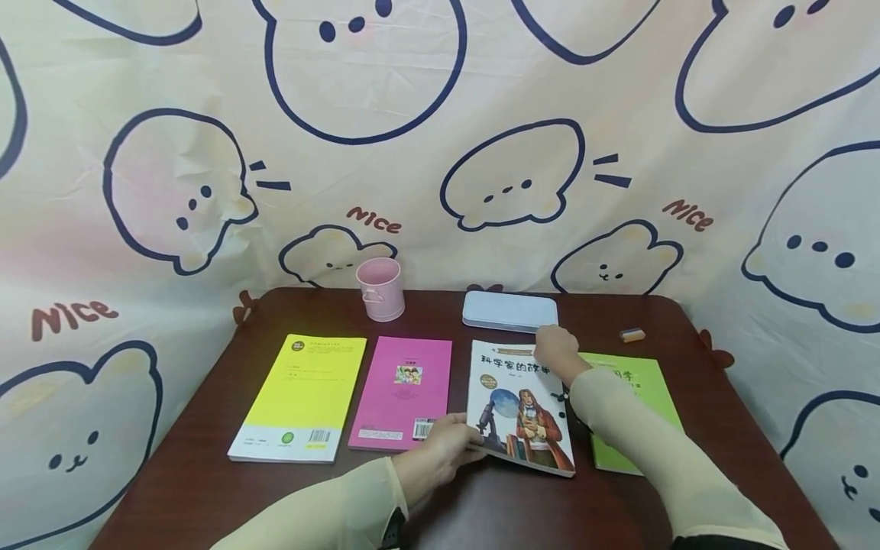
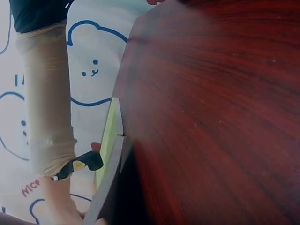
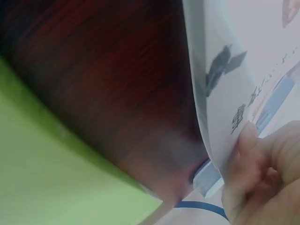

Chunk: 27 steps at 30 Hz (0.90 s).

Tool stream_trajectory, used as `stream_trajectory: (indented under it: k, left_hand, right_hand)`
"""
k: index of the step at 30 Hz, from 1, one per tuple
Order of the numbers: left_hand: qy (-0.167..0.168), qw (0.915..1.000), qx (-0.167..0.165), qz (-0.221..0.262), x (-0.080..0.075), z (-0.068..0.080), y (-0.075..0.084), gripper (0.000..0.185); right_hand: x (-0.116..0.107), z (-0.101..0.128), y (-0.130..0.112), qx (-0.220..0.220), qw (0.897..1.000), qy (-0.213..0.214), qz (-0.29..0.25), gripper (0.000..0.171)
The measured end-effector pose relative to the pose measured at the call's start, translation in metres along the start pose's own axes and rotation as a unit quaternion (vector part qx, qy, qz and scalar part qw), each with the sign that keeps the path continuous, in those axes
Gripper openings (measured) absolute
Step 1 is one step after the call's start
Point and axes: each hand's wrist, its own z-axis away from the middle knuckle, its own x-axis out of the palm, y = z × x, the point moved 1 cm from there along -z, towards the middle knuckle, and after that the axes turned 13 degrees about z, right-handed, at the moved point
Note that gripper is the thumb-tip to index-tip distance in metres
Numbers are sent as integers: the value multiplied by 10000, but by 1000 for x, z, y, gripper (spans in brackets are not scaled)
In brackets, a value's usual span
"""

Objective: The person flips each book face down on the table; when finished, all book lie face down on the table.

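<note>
Four books in a row on the dark red wooden table. Third from the left, the illustrated book with the scientist and telescope on its cover, in both hands and lifted off the tabletop. Left hand at its near left corner, fingers curled round the edge, thumb on the cover. Right hand at the far right corner, fingers pinching the cover's edge; right wrist view confirming it, fingertips pressed against the underside of the raised book, bare wood showing beneath. Book's right side hanging just over the lime green book, which lies flat under the right forearm. Left wrist view: the book's edge seen end-on, raised off the wood, green book's edge just behind.

To the left, pink book lying back cover up, barcode at its near end, just beside the left hand. Further left, yellow book, also back cover up. Behind the row, pink mug upright near the far edge, pale blue pencil case closed and flat just beyond the right hand, small eraser off to the right. Cartoon bear cloth all round.
</note>
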Motion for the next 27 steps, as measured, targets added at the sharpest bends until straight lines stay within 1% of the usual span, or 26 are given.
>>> stream_trajectory:
  k: [3, 5, 7, 9, 10, 13, 14, 16, 17, 18, 20, 21, 22, 24, 27]
  left_hand:
    - [92, 9997, 169, 125, -1, 4, 2, 49]
    - [81, 9993, 287, 243, -2, 6, 3, 48]
    - [53, 9983, 432, 396, -2, 9, 5, 48]
    - [67, 9968, 605, 528, -2, 11, 8, 49]
    - [89, 9958, 699, 586, -2, 13, 10, 50]
    - [178, 9934, 944, 626, -2, 18, 15, 51]
    - [217, 9927, 1021, 604, -2, 20, 17, 51]
    - [268, 9914, 1155, 545, -2, 25, 20, 50]
    - [284, 9909, 1209, 517, -1, 27, 22, 49]
    - [302, 9903, 1262, 504, -1, 30, 23, 49]
    - [314, 9889, 1366, 499, 1, 35, 25, 47]
    - [321, 9880, 1418, 514, 2, 37, 26, 47]
    - [325, 9873, 1461, 541, 3, 40, 27, 47]
    - [324, 9859, 1539, 574, 4, 43, 29, 48]
    - [296, 9840, 1725, 342, 3, 47, 32, 49]
  right_hand:
    - [3, -2, 2, -60, 9993, 94, -369, 10]
    - [2, -3, 3, -104, 9978, 33, -652, 13]
    - [2, -6, 3, -122, 9957, -170, -899, 16]
    - [4, -13, 1, -38, 9917, -559, -1161, 16]
    - [7, -19, 0, 3, 9890, -743, -1278, 16]
    - [25, -43, -2, 45, 9820, -1053, -1569, 17]
    - [35, -56, -1, -196, 9801, -909, -1754, 16]
    - [44, -67, -3, -189, 9715, -928, -2172, 21]
    - [45, -68, -5, -155, 9655, -969, -2410, 25]
    - [41, -64, -8, -43, 9572, -1039, -2701, 31]
    - [32, -52, -13, 61, 9337, -1225, -3364, 46]
    - [20, -39, -18, 368, 9216, -1450, -3582, 56]
    - [15, -32, -21, 330, 9109, -1543, -3812, 62]
    - [3, -17, -26, 133, 8899, -1660, -4247, 67]
    - [-1, -12, -33, -160, 8591, -1856, -4767, 67]
